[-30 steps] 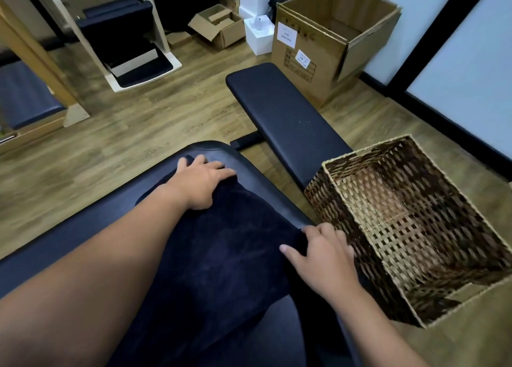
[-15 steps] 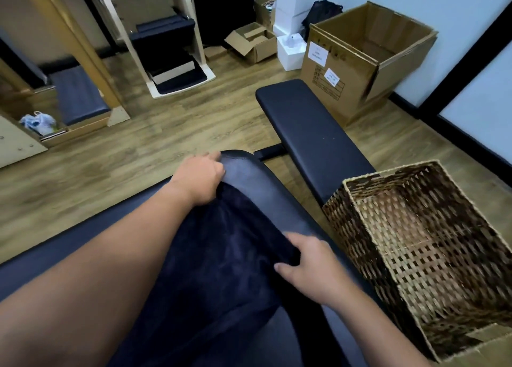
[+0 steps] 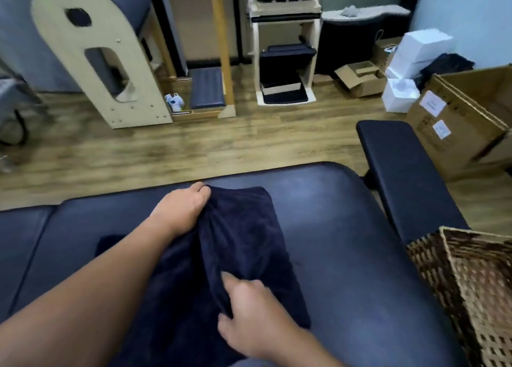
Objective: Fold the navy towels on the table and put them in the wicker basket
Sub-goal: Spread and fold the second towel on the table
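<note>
A navy towel [image 3: 243,236] lies on the dark blue padded table [image 3: 346,228], with a raised fold running down its middle. My left hand [image 3: 182,208] grips the towel's far edge near the table's back rim. My right hand [image 3: 249,308] pinches the near end of the same fold between thumb and fingers. The wicker basket [image 3: 471,283] stands at the right edge of the view, beside the table, open at the top; what shows of its inside holds nothing.
A black padded bench [image 3: 401,172] runs between the table and the basket. An open cardboard box [image 3: 465,122] and white boxes [image 3: 410,70] sit on the wooden floor at the right. Wooden exercise equipment [image 3: 110,70] stands at the back.
The view has swung left, so the basket now sits at the right edge. Both hands have drawn the towel's right side up and over toward the left, forming a fold.
</note>
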`<state>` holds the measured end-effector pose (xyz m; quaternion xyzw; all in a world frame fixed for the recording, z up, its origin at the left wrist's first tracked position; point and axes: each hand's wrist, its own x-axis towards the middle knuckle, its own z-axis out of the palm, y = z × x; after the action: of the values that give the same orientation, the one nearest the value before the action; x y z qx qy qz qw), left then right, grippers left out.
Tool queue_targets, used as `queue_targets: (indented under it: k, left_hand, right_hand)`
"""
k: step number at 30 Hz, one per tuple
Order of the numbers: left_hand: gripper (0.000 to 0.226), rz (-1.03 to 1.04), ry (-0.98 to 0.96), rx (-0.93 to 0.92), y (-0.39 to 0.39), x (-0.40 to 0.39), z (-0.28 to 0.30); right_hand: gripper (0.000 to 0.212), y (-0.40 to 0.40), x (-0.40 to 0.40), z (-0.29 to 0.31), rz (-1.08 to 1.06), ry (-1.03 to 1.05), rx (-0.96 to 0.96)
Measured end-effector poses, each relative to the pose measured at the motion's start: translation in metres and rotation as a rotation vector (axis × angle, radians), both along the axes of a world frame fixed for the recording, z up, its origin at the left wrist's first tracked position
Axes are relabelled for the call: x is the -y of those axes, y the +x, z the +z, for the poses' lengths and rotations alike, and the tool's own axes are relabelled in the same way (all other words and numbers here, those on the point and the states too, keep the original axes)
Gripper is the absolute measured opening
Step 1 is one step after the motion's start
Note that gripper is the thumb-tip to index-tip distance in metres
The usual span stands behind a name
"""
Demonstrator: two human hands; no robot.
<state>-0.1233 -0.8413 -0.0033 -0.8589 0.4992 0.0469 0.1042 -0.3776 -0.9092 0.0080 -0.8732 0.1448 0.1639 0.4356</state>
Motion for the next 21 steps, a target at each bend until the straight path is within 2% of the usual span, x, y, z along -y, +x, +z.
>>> queue_targets:
  k: [3, 12, 14, 16, 17, 18, 19, 21]
  left_hand:
    - [0.024, 0.081, -0.074, 0.019, 0.009, -0.067, 0.0]
    - [0.032, 0.225, -0.235, -0.024, 0.025, -0.234, -0.022]
    - [0.034, 0.273, -0.144, -0.01, 0.026, -0.251, -0.027]
    - [0.044, 0.323, 0.069, 0.026, 0.023, -0.261, -0.03]
    - [0.048, 0.367, 0.171, -0.002, 0.02, -0.265, -0.03]
    - [0.048, 0.376, 0.196, -0.021, 0.015, -0.266, -0.028]
    - [0.045, 0.34, 0.145, -0.024, 0.012, -0.267, -0.03]
    - [0.037, 0.22, -0.094, -0.056, 0.001, -0.262, -0.041]
  right_hand:
    - [0.059, 0.021, -0.056, 0.003, 0.087, -0.022, -0.005]
    - [0.073, 0.058, -0.201, 0.001, 0.211, -0.065, -0.061]
    - [0.073, 0.064, -0.213, -0.005, 0.303, -0.035, -0.15]
    - [0.065, 0.066, -0.215, -0.011, 0.332, 0.009, -0.213]
    - [0.06, 0.065, -0.212, -0.014, 0.313, 0.042, -0.2]
    - [0.053, 0.064, -0.205, -0.017, 0.292, 0.041, -0.147]
    - [0.046, 0.064, -0.196, -0.023, 0.285, -0.019, -0.064]
    - [0.04, 0.07, -0.168, -0.034, 0.266, -0.241, 0.106]
